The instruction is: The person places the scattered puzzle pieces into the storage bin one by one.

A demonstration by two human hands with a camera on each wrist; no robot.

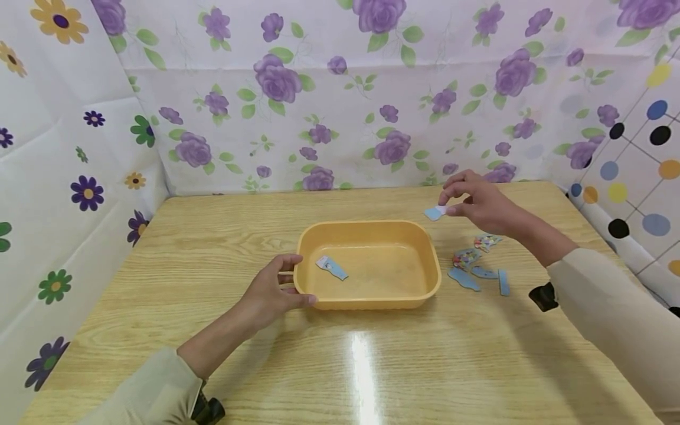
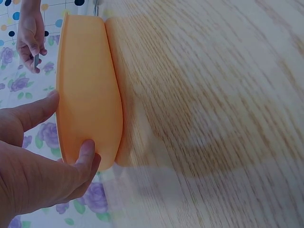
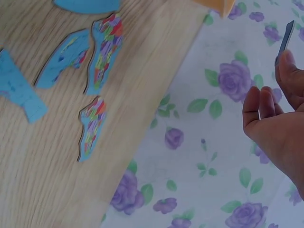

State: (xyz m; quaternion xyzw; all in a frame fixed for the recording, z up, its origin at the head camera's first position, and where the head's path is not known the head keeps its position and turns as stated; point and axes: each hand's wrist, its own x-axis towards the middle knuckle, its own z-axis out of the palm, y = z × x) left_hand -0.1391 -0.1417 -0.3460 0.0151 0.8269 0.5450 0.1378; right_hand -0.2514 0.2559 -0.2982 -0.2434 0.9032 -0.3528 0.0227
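Note:
In the head view, a shallow yellow-orange plastic tub (image 1: 372, 304) stands on the wooden table. My left hand (image 1: 268, 292) grips its left end, with fingers at the rim and on the outer wall; the left wrist view shows the same hold on the tub's side (image 2: 88, 80). One flat puzzle piece (image 1: 333, 268), light blue with a pale printed end, lies inside the tub towards the left. Above the table, beyond the tub's far right corner, my right hand (image 1: 478, 203) pinches another light blue and white puzzle piece (image 1: 434, 213) between thumb and fingers. The right wrist view shows this piece edge-on (image 3: 285, 42).
Right of the tub, several loose puzzle pieces (image 1: 463, 279) lie on the table (image 1: 239, 378), some plain blue, others with a multicoloured pattern (image 3: 104, 52). A flowered cloth (image 1: 340, 136) hangs behind the table's far edge, with patterned cloths at both sides.

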